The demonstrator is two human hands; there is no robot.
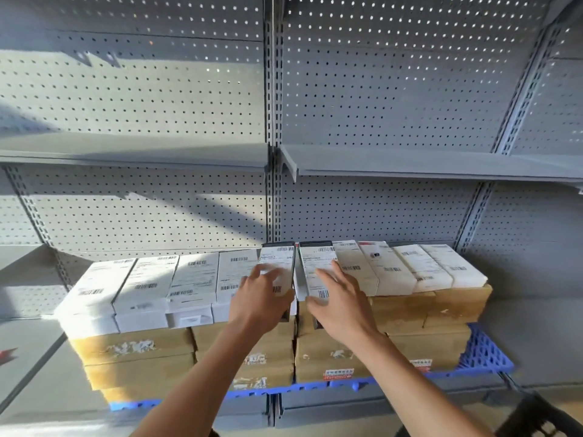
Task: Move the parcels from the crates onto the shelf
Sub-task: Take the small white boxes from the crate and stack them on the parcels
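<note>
A row of white labelled parcels (192,282) lies on top of stacked brown cardboard boxes (135,351) on the lower grey shelf. My left hand (262,298) rests on a dark-edged white parcel (279,263) near the row's middle, fingers over its front end. Beside it, my right hand (340,301) presses, fingers spread, on the neighbouring dark-edged parcel (315,263). A narrow gap separates these two parcels. More white parcels (410,269) continue to the right.
The boxes stand on a blue plastic pallet (485,354). Grey shelves (410,162) with pegboard backing hang above, and slotted uprights (273,184) divide the bays. A dark crate corner (542,414) shows at the bottom right.
</note>
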